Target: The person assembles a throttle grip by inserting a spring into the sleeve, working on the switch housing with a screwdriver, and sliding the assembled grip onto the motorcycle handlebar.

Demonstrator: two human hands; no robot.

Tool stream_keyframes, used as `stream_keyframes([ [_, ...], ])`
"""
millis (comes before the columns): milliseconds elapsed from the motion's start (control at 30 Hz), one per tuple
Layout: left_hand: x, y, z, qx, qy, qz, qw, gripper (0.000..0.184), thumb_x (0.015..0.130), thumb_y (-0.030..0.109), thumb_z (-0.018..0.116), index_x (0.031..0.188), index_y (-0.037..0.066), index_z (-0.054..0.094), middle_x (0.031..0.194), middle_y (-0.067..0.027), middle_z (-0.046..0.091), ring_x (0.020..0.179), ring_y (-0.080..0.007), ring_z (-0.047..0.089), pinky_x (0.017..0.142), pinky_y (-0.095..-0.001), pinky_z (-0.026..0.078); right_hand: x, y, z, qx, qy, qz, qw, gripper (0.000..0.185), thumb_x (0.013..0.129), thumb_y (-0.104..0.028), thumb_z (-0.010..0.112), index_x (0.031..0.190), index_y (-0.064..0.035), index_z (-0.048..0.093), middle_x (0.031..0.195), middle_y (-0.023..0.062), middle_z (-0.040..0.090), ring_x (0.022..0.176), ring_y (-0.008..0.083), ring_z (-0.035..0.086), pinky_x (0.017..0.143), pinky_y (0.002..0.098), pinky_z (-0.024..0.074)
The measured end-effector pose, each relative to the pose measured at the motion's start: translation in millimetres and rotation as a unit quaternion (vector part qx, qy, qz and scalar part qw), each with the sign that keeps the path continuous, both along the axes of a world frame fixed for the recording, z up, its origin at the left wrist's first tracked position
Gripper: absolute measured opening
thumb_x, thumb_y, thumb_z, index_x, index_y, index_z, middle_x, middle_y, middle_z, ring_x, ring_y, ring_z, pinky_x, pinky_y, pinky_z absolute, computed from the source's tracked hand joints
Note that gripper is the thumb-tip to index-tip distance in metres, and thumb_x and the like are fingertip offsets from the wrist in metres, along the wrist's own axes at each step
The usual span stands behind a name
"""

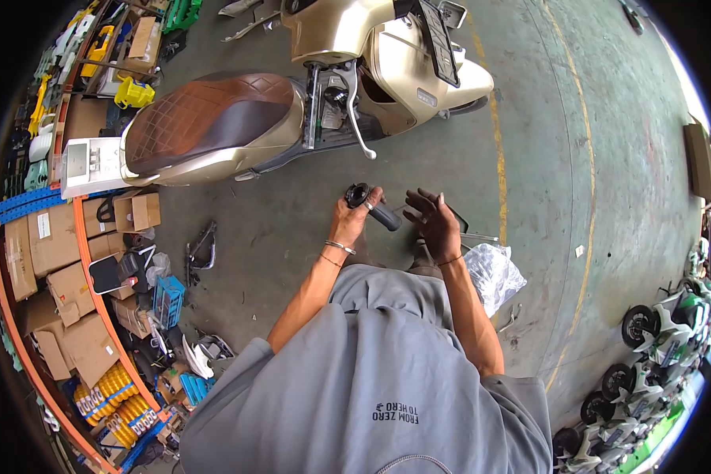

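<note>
My left hand (354, 220) is wrapped round a black handlebar grip (384, 216), a tube with a round, hollow flanged end (358, 193) facing up. Close by on the right, my right hand (436, 223) is raised with its fingers apart, and I see nothing held in it. A thin pale line runs between the grip and the right fingers; I cannot tell what it is. Beyond both hands stands a gold scooter (205, 164) with a brown quilted seat (209, 118). Its silver brake lever (359, 126) points toward me.
On the left, an orange and blue rack (95, 268) holds cardboard boxes (83, 340) and yellow coils (118, 403). A blue crate (168, 302) and loose parts lie beside it. A clear plastic bag (494, 276) rests by my right arm. Motorbikes (644, 347) line the right side.
</note>
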State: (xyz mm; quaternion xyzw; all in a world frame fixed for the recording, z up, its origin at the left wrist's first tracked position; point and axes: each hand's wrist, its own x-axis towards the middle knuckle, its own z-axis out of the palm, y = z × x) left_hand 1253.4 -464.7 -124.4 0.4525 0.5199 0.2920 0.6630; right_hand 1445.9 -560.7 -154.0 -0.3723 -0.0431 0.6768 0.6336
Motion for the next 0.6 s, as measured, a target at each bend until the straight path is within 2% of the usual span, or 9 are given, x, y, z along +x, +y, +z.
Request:
stream_keyframes([
  [67,-24,16,-13,-0.051,0.011,0.012,0.999,0.033,0.089,0.033,0.078,0.096,0.001,0.071,0.085,-0.007,0.071,0.08,-0.0163,0.067,0.077,-0.0304,0.052,-6,9,-6,-0.059,0.048,-0.105,0.992,0.059,0.103,-0.044,0.048,0.141,0.0019,0.046,0.143,0.0221,0.052,0.133,0.0339,0.048,0.114,0.0556,0.0385],
  [167,-64,51,-36,-0.083,0.031,0.023,0.996,0.032,0.088,0.031,0.079,0.096,0.001,0.07,0.081,-0.0073,0.07,0.071,-0.0162,0.066,0.071,-0.0308,0.053,-21,19,-44,-0.142,-0.007,-0.13,0.981,0.055,0.103,-0.04,0.052,0.138,0.0016,0.049,0.137,0.0211,0.058,0.127,0.0309,0.054,0.104,0.0478,0.045],
  [233,-96,74,-60,-0.086,0.053,0.042,0.994,0.031,0.087,0.029,0.08,0.097,0.001,0.068,0.077,-0.0068,0.068,0.066,-0.0156,0.065,0.065,-0.0312,0.052,-40,30,-70,-0.195,-0.061,-0.115,0.972,0.052,0.102,-0.038,0.053,0.135,0.0019,0.052,0.129,0.0202,0.064,0.119,0.0288,0.061,0.098,0.0414,0.0477],
  [333,-150,97,-87,-0.082,0.087,0.124,0.985,0.03,0.088,0.028,0.079,0.095,0.002,0.067,0.074,-0.0056,0.066,0.063,-0.0155,0.064,0.061,-0.0307,0.051,-84,57,-98,-0.255,-0.198,-0.019,0.946,0.048,0.1,-0.036,0.059,0.128,0.0025,0.058,0.116,0.0181,0.07,0.105,0.0247,0.067,0.088,0.0335,0.0486],
  [367,-167,100,-90,-0.076,0.049,0.156,0.984,0.028,0.089,0.028,0.077,0.091,0.003,0.065,0.072,-0.0047,0.064,0.061,-0.0153,0.063,0.058,-0.0299,0.05,-99,67,-114,-0.228,-0.261,0.041,0.937,0.047,0.099,-0.037,0.062,0.122,0.0044,0.062,0.107,0.0174,0.073,0.099,0.022,0.068,0.085,0.0305,0.0496],
  [400,-182,105,-83,-0.114,0.05,0.191,0.974,0.027,0.09,0.028,0.077,0.091,0.003,0.065,0.071,-0.0045,0.063,0.061,-0.0152,0.062,0.059,-0.0297,0.05,-113,82,-114,-0.225,-0.377,0.154,0.885,0.055,0.096,-0.043,0.064,0.119,0.0073,0.062,0.103,0.0168,0.073,0.099,0.0225,0.068,0.085,0.0325,0.0508],
  [467,-211,103,-95,-0.117,0.05,0.265,0.956,0.026,0.09,0.026,0.076,0.092,0.003,0.064,0.071,-0.0041,0.062,0.061,-0.0152,0.061,0.058,-0.0299,0.05,-139,78,-201,-0.218,-0.5,0.276,0.791,0.057,0.093,-0.049,0.066,0.112,0.0054,0.065,0.098,0.0191,0.073,0.095,0.0318,0.069,0.09,0.0399,0.0516],
  [533,-238,89,-119,-0.146,0.047,0.326,0.933,0.025,0.091,0.026,0.075,0.094,0.003,0.064,0.072,-0.004,0.061,0.062,-0.0149,0.061,0.059,-0.03,0.05,-162,119,-215,-0.098,-0.588,0.45,0.665,0.053,0.089,-0.052,0.065,0.103,-0.0005,0.07,0.099,0.0235,0.072,0.093,0.0441,0.067,0.099,0.0467,0.0488],
  [600,-259,69,-148,-0.17,0.05,0.374,0.91,0.025,0.091,0.025,0.075,0.096,0.004,0.063,0.074,-0.004,0.061,0.063,-0.0147,0.06,0.06,-0.03,0.05,-182,154,-261,0.019,-0.614,0.484,0.623,0.044,0.09,-0.048,0.063,0.095,-0.0052,0.072,0.089,0.0241,0.07,0.092,0.0464,0.064,0.101,0.0499,0.0476],
])
